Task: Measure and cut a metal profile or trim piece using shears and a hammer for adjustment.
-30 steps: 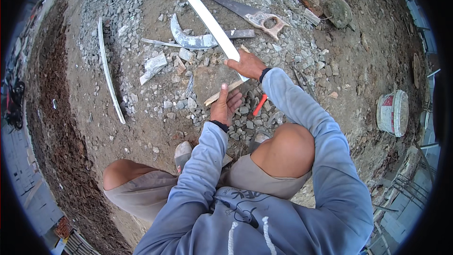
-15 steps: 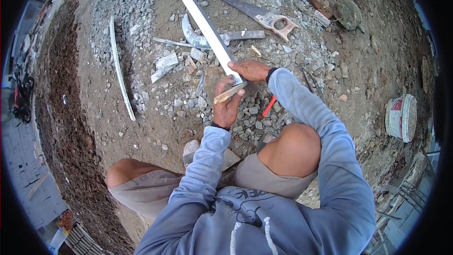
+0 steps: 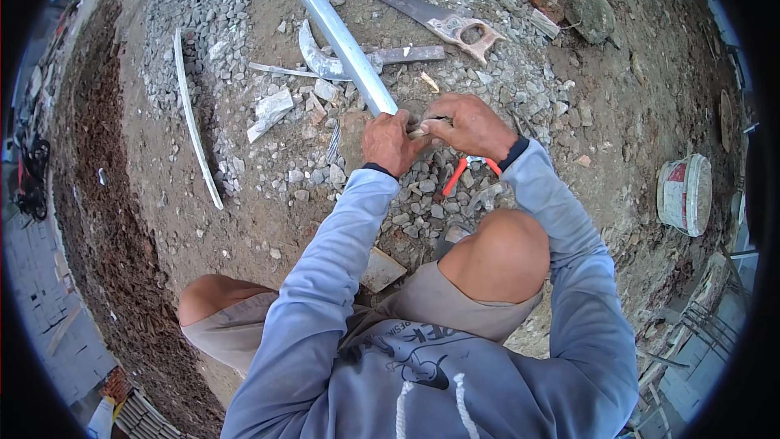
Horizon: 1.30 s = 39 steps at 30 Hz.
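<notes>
My left hand (image 3: pixel 387 145) is closed around the near end of a long silver metal bar (image 3: pixel 337 31), which runs away to the far left. Just right of it, my right hand (image 3: pixel 471 126) has its fingers pinched on a small piece of wood (image 3: pixel 419 132) at that same end. Most of the wood is hidden by my fingers, and the two hands almost touch. Below my right hand, red-handled pliers (image 3: pixel 457 177) lie on the stones.
Beyond my hands lie a handsaw (image 3: pixel 422 15) and a curved grey tool (image 3: pixel 317 55), partly under the bar. A thin pale strip (image 3: pixel 192 118) lies left on the gravel. A white bucket (image 3: pixel 685 195) stands at right; a flat board (image 3: pixel 381 270) lies between my legs.
My left hand has moved up from beneath the wood onto the bar's end. The right hand has left the bar and now pinches the wood. The bar has turned, showing a greyer side.
</notes>
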{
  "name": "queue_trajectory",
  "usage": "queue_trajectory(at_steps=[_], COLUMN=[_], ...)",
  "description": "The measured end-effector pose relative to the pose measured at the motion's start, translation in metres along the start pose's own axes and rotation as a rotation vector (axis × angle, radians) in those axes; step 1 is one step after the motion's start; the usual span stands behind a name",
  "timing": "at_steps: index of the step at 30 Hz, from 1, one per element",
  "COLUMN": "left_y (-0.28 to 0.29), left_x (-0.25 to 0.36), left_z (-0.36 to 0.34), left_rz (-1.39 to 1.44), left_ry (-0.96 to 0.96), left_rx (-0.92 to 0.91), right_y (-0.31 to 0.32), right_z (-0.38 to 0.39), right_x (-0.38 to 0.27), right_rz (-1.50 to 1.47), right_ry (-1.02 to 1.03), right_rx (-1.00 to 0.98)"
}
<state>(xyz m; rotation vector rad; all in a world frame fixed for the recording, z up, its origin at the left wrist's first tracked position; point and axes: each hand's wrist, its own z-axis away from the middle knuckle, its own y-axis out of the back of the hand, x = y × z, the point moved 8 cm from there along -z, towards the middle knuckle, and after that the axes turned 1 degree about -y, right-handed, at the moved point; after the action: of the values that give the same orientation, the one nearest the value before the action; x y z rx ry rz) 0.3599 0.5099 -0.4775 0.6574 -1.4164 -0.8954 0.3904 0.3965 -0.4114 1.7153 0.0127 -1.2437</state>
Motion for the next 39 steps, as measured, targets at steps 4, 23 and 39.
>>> queue_trajectory(at_steps=[4,23,39], left_y=[0.006,-0.018,-0.025], left_x=[0.008,-0.027,-0.026], left_z=[0.007,0.034,0.029], left_rz=[0.204,0.242,0.023], left_ry=[-0.112,0.012,-0.057], left_rx=[0.031,0.27,0.295], right_y=[-0.002,-0.033,-0.035], right_z=[0.016,0.011,0.005], right_x=[0.074,0.144,0.148], right_rz=[-0.126,-0.226,0.172], right_ry=[-0.272,-0.524,-0.354], right_rx=[0.056,0.175,0.165])
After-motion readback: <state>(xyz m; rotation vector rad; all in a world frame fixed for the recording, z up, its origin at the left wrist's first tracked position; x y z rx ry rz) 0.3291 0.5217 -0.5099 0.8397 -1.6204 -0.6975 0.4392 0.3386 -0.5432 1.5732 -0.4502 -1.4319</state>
